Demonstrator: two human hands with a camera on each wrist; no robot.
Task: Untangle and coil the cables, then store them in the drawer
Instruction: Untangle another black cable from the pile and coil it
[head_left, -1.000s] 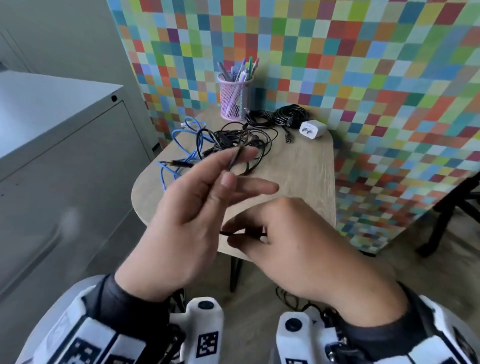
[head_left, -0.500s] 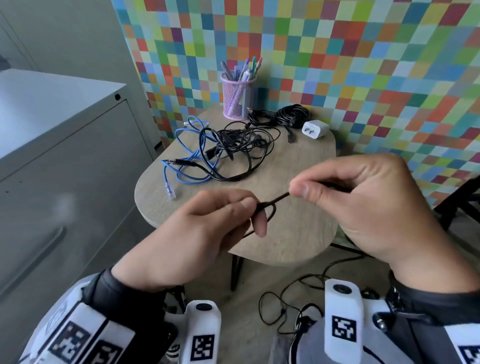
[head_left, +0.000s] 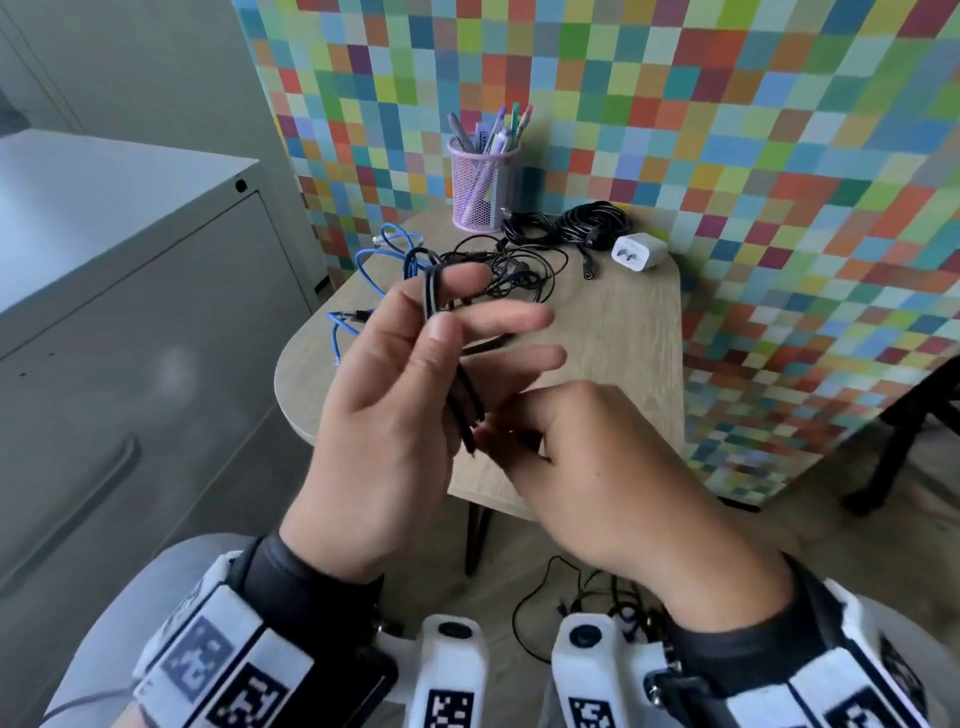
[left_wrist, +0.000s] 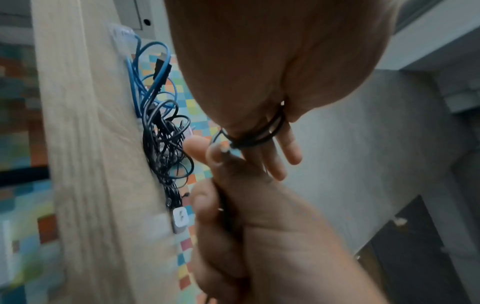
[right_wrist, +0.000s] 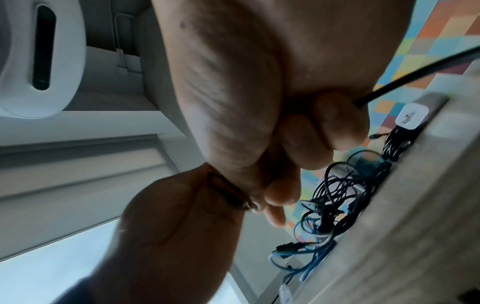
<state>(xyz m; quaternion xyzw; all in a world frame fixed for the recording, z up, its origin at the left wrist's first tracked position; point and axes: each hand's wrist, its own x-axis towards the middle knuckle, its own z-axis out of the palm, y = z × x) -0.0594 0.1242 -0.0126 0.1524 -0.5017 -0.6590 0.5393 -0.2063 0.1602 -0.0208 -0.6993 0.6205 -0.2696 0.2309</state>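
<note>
A thin black cable (head_left: 460, 387) lies in small loops across my left hand (head_left: 441, 332), which is raised over the table's near edge. Its thumb pins the loops against the index finger while the other fingers stick out straight. The loops (left_wrist: 259, 131) circle the fingers in the left wrist view. Just to the right and lower, my right hand (head_left: 587, 457) touches the left and its curled fingers grip the same cable (right_wrist: 415, 72), which runs out of the fist. On the table lie a black tangle (head_left: 514, 270) and a blue cable (head_left: 363, 260).
The small wooden table (head_left: 623, 364) also carries a coiled black cable (head_left: 587, 223), a white charger (head_left: 639, 252) and a pink mesh pen cup (head_left: 483, 182) at the back. A grey cabinet (head_left: 130, 312) stands to the left. Loose black cable (head_left: 540, 597) trails on the floor.
Half a second ago the hands were apart with the cable stretched between them. The right hand has come back to the left, which has risen, and another loop lies over its fingers.
</note>
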